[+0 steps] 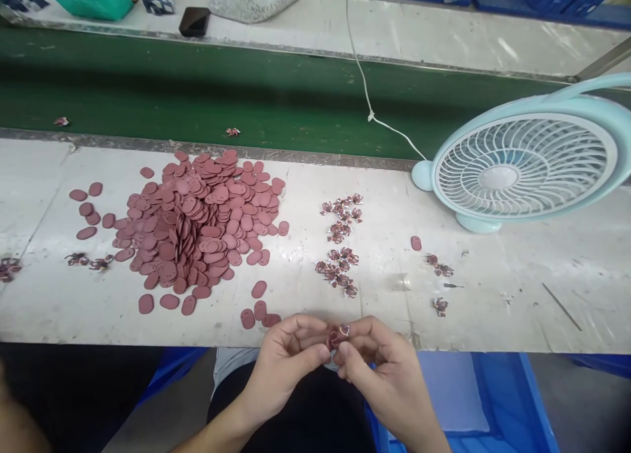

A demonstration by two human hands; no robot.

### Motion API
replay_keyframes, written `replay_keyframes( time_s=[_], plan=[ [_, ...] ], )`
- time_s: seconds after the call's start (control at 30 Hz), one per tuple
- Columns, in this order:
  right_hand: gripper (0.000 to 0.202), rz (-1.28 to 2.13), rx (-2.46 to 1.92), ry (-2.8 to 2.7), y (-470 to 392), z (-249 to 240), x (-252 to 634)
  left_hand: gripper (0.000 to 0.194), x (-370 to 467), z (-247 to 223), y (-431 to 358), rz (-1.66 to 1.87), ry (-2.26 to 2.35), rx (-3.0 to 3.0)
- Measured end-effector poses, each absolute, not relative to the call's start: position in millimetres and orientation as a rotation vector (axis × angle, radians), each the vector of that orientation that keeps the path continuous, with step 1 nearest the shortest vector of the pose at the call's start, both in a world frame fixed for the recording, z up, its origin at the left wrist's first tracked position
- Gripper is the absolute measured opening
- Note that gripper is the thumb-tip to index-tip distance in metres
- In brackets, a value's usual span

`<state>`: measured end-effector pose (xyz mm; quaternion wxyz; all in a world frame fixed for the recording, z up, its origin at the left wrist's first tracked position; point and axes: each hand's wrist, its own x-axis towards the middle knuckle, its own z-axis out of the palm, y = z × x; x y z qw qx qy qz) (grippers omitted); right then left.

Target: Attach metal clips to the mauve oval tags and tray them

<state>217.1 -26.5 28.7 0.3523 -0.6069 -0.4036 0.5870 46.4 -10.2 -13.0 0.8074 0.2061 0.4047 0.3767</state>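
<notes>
a green belt [305, 104] runs between a white worktable [517, 256] and a pale ledge [444, 35], grey floor [586, 400] below.

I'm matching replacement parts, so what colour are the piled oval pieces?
The piled oval pieces are dull reddish-pink, best seen in the head view.

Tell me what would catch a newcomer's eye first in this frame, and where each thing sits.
The big heap of dull-red oval pieces stands out first, spread over the pale worktop left of centre. Next comes the pale-blue fan at the right, its white cord running up across the green strip. At the near edge, the left hand and right hand pinch a small dark-red piece between them.
</notes>
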Motion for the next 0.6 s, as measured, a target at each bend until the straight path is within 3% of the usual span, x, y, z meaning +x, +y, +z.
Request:
replay_keyframes(
  time_s=[0.1,0.3,0.6],
  plan=[
    [0.010,1.490,-1.582,-1.172,-24.9,33.0,220.0,0.006,46.2,-12.1,-9.4,0.795,0.886,0.478],
    [0.012,1.629,-1.508,-1.011,-24.9,29.8,218.8,0.011,49.8,-9.3,-11.3,0.821,0.884,0.513],
    [0.017,1.570,-1.466,-0.921,-35.7,19.7,216.5,0.009,51.5,-6.8,-10.3,0.837,0.887,0.572]
  ],
)
